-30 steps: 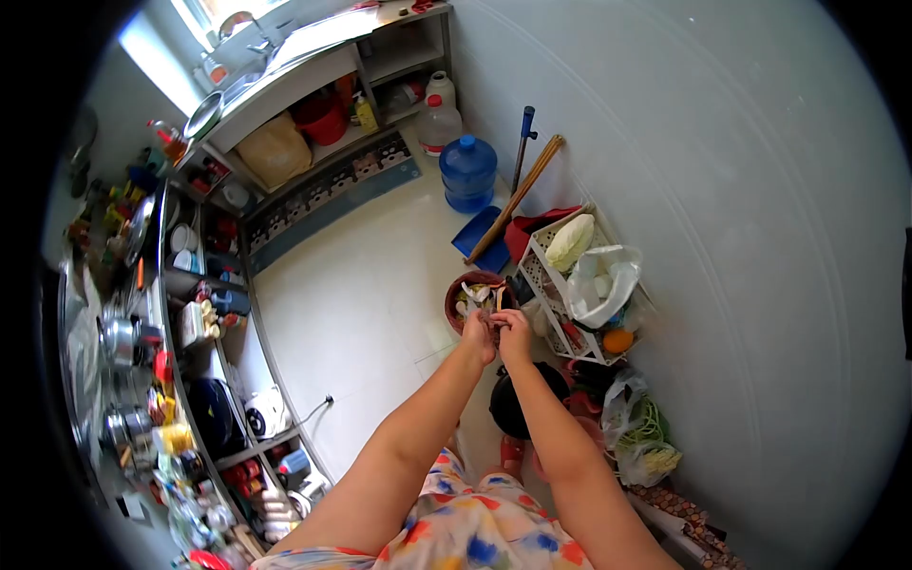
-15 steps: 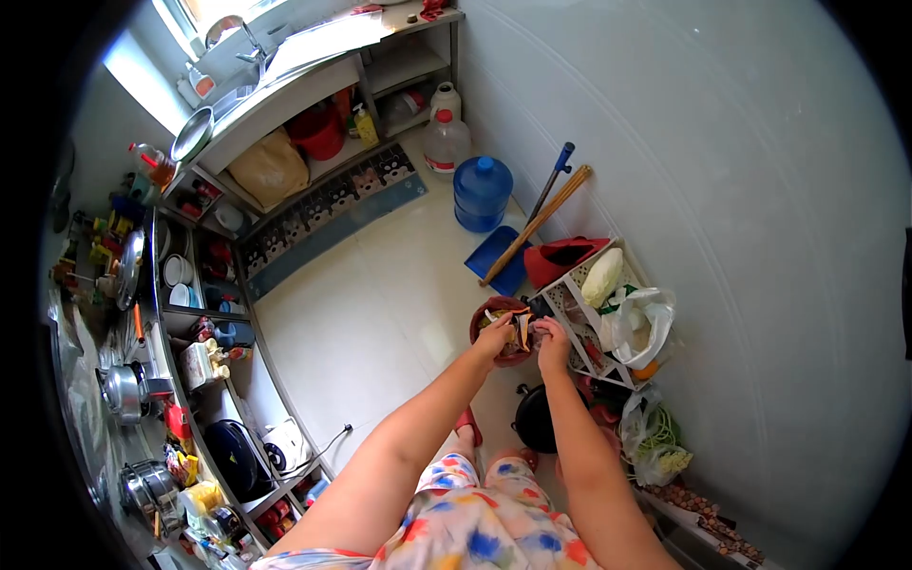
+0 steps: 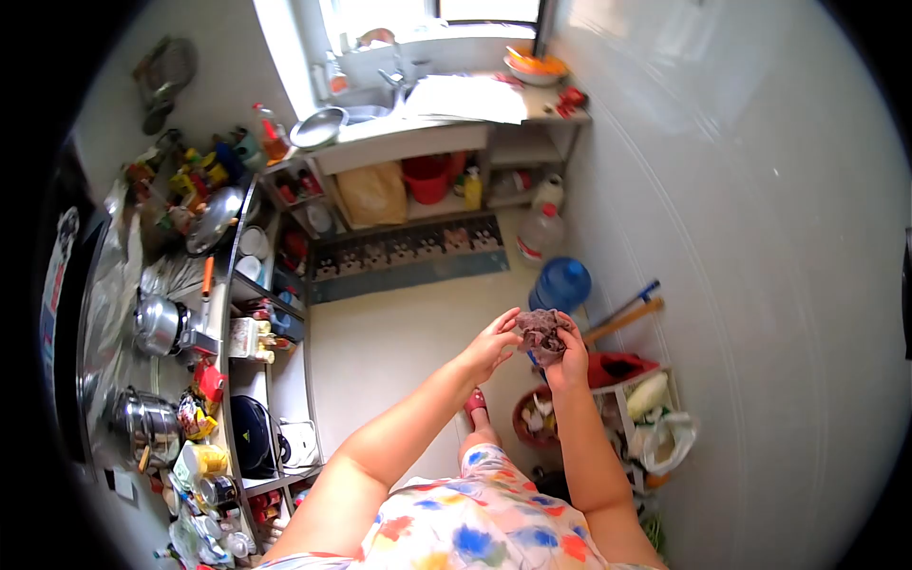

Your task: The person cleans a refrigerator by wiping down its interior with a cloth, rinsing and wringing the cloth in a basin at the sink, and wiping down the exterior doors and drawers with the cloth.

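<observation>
A crumpled dark brownish-purple cloth (image 3: 540, 332) is held up in front of me, above the floor. My right hand (image 3: 570, 356) grips its right side, fingers wrapped round it. My left hand (image 3: 492, 346) is at the cloth's left edge with its fingers apart; whether the fingertips touch the cloth is unclear. Below my right forearm stands a round reddish bin (image 3: 524, 424) with scraps inside, partly hidden by the arm.
A blue water bottle (image 3: 562, 283) and a broom handle (image 3: 622, 321) stand by the right wall. A white rack (image 3: 676, 385) holds vegetables and a plastic bag. Ahead is a sink counter (image 3: 399, 142); crowded shelves (image 3: 269, 380) line the left.
The view has turned and lifted toward the sink and window. Both hands have moved away from over the bin, and the dark cloth now shows in my right hand.
</observation>
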Demonstrator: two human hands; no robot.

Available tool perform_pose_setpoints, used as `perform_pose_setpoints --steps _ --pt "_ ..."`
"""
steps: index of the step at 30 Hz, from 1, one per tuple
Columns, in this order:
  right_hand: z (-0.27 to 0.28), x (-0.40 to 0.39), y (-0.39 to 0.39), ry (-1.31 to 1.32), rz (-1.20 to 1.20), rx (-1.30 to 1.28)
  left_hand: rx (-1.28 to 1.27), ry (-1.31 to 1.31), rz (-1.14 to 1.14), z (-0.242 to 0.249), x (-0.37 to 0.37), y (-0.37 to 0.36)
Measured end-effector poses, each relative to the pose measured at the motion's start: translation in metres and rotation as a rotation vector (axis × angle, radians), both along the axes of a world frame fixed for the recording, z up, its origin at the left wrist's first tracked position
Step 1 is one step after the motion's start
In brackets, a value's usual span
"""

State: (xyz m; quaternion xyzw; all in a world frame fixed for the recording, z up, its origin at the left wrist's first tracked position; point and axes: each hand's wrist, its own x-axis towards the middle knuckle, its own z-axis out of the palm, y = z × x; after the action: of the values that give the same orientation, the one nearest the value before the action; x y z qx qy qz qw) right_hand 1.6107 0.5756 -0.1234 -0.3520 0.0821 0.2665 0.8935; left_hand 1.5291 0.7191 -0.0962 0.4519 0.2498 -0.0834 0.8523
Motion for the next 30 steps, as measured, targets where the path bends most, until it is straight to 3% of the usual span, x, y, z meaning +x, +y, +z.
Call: perform_pose_setpoints --steps 8,14,21,30 --pt "0.066 0.085 0.176 -0.084 0.318 0.134 0.137 -0.286 0.201 0.058 0.040 0.151" --pt "0.088 0.150 0.317 -0.074 0.612 0.222 0.364 -0.256 0.431 0.056 0.095 0.275" --pt "0.096 0.172 0.483 -0.053 0.789 0.183 0.320 -0.225 0.727 0.042 0.100 0.421" --pt "0.089 0.198 0.696 -0.095 0.843 0.195 0.466 -0.330 0.748 0.017 0.144 0.631"
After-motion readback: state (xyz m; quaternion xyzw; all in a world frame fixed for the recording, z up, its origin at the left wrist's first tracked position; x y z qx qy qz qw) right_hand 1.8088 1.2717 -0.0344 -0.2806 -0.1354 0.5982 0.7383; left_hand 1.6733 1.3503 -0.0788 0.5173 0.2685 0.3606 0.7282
